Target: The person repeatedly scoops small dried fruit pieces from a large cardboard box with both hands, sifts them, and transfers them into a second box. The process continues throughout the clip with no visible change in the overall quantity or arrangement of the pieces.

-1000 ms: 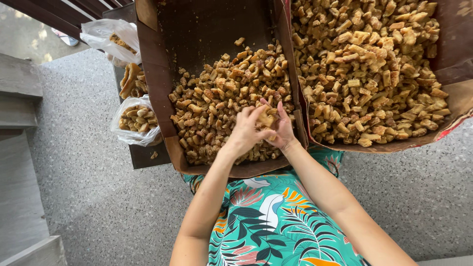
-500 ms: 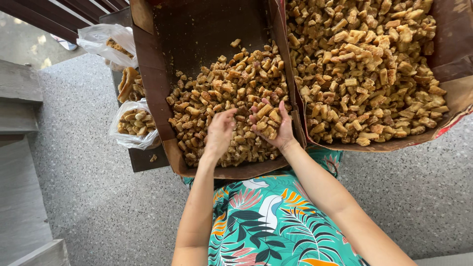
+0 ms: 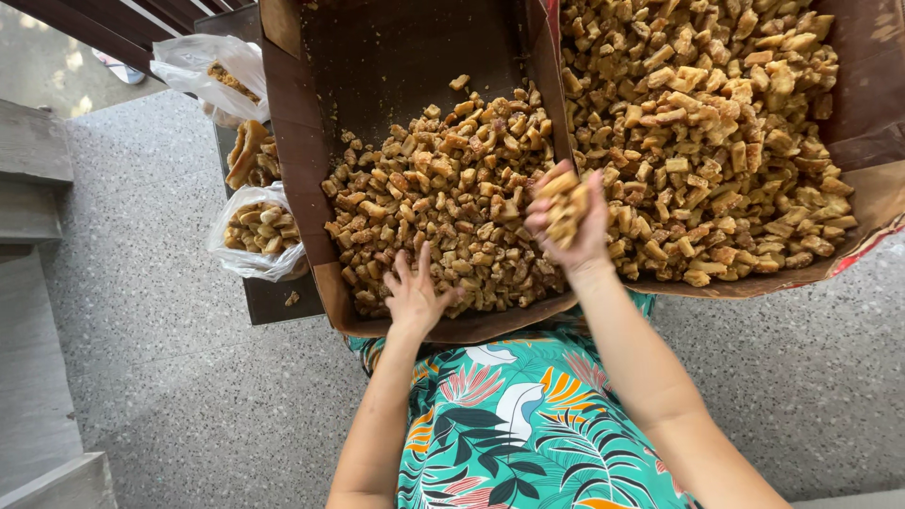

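1. right hand [image 3: 570,221] is up over the cardboard wall between the two boxes, fingers curled tight around a fistful of golden fried snack pieces [image 3: 566,209].
2. left hand [image 3: 415,294] lies flat, fingers spread wide and holding nothing, resting on the heap near the front edge of the left box [image 3: 292,170].
3. the left box is part full, its pieces piled toward the person, its far end bare brown cardboard.
4. the right box [image 3: 872,179] is heaped with the same chunks, almost edge to edge.
5. off to the left, two clear plastic bags [image 3: 259,231] of the snacks sit on a dark stand, just beside the left box.
6. below, a teal leaf-print dress [image 3: 518,424] over speckled grey floor [image 3: 151,377].
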